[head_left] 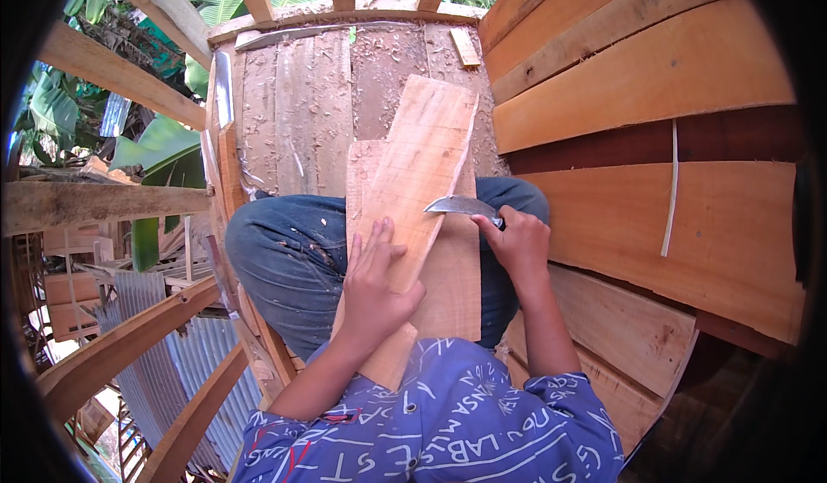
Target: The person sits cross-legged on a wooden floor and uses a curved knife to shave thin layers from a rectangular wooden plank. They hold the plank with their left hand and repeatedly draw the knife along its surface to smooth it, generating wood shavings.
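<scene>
Our shirt [465, 405] borders the upper plank [422, 156]. Our left hand [379, 281] spreads over it; alongside, our right hand [521, 242] grips a knife [463, 205].

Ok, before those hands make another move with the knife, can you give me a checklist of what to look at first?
1. Knife held by its handle: ok, the right hand grips it.
2. Left hand apart from the blade: ok, it rests on the upper board, nearer the person's body.
3. Blade touching the wood: cannot tell, though it crosses the upper board's right edge.
4. Upper board backed by something: ok, it lies over the lower board.
5. Gloves on: not ok, both hands are bare.
6. Floor swept: not ok, wood shavings are scattered there.
</scene>
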### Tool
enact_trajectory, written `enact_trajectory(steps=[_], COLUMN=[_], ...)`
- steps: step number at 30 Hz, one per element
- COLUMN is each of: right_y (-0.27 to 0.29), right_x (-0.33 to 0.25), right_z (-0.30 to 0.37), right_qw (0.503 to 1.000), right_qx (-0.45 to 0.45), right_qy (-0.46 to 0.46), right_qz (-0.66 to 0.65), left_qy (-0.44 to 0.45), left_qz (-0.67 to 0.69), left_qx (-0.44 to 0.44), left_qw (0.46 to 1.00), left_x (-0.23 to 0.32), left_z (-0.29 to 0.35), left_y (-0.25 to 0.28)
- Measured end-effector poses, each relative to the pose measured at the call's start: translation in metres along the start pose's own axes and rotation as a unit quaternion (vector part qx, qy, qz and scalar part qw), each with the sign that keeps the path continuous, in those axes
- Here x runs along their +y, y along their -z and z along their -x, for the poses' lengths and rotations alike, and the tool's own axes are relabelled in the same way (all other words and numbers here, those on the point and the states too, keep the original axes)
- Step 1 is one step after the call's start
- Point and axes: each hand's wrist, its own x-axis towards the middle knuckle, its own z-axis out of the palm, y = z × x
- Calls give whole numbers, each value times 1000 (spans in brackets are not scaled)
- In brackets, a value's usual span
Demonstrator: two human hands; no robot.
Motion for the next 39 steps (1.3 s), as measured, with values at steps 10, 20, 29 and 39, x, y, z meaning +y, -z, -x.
enact_trajectory(steps=[10,20,29,39], right_y=[-5,8,1,22], right_x=[10,12,-27,-9], right_z=[2,-14,5,-16], right_qw=[1000,950,963,979], right_qx=[-6,21,-49,-68], right_qy=[-14,-87,52,81], right_qz=[-15,-300,-260,-176], left_qy=[37,46,106,116], left_qz=[39,78,184,166], left_qx=[-14,14,19,12], left_qw=[998,996,977,979], left_x=[4,-2,19,18], left_z=[2,4,20,24], left_y=[-1,1,9,7])
